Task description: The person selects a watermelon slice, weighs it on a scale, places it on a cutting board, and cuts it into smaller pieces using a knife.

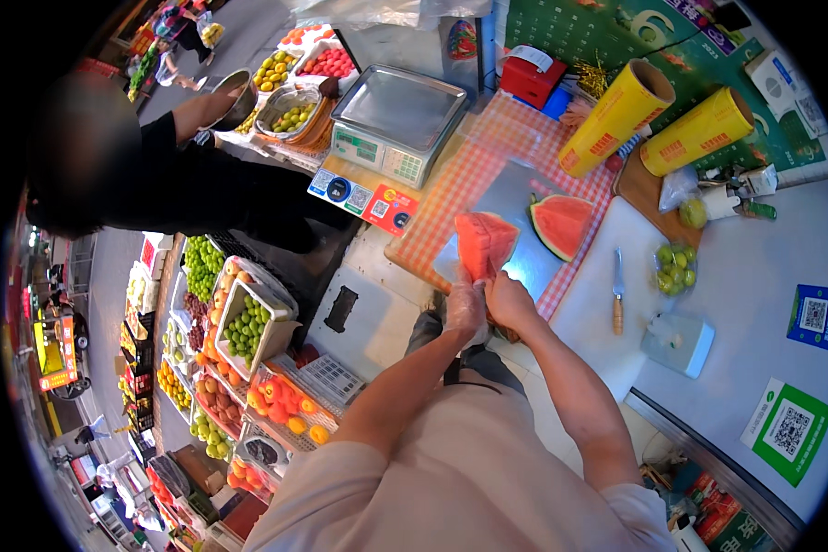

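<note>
My left hand [465,309], in a clear plastic glove, holds the lower end of a peeled piece of red watermelon [484,240]. Lines like cuts run across the flesh. Close by on the right, my right hand [510,301] is bare, its fingers curled near the melon's lower edge. Whether it grips a tool is hidden. Beneath the piece lies a shiny metal sheet [448,265] on an orange checked cloth [424,228]. A watermelon wedge with green rind [563,225], under what looks like clear film, rests farther right.
A knife with a wooden handle [617,293] lies on a white board [583,303]. Behind stand a weighing scale [393,117] and two yellow film rolls [614,117] [697,131]. Bagged green fruit [675,268] is at right. Left, a person in black [200,179] holds a metal bowl [238,103] beside fruit crates [248,331].
</note>
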The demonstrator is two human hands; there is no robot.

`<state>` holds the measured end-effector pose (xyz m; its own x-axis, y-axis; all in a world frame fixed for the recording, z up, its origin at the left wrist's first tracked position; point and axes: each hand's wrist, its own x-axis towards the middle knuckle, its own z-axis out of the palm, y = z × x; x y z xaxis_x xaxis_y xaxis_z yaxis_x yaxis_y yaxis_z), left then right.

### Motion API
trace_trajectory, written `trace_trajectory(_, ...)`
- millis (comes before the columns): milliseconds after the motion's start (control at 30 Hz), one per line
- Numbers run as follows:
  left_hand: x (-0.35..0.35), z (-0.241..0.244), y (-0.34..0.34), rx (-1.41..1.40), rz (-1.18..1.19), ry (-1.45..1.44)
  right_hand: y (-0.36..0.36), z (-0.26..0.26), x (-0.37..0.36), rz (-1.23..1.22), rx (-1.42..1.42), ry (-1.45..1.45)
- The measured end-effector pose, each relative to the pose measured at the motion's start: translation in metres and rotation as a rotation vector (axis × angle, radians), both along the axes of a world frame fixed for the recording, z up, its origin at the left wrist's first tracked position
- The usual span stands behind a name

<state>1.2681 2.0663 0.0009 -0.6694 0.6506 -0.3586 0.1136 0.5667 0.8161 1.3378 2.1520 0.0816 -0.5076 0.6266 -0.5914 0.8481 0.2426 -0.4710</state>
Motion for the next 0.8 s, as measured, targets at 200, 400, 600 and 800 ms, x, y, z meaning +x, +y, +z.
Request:
trace_trajectory(200, 0.005, 0.018, 0.000, 0.135, -0.027, -0.013, -0.016, -0.011, 0.026, 0.021, 0.048, -0.002)
trace_trajectory(400, 0.010, 0.022, -0.001, 0.081, -0.034, 0.149, -0.047, -0.010, 0.058, 0.033, -0.020, -0.066)
trace_trajectory(600, 0.013, 0.010, -0.002, 0.116, -0.016, 0.066, -0.044, 0.038, 0.095, 0.046, -0.170, -0.054)
trace_trajectory(800, 0.013, 0.011, 0.003, -0.004, -0.040, 0.022, -0.025, 0.090, 0.115, -0.102, 0.003, 0.079)
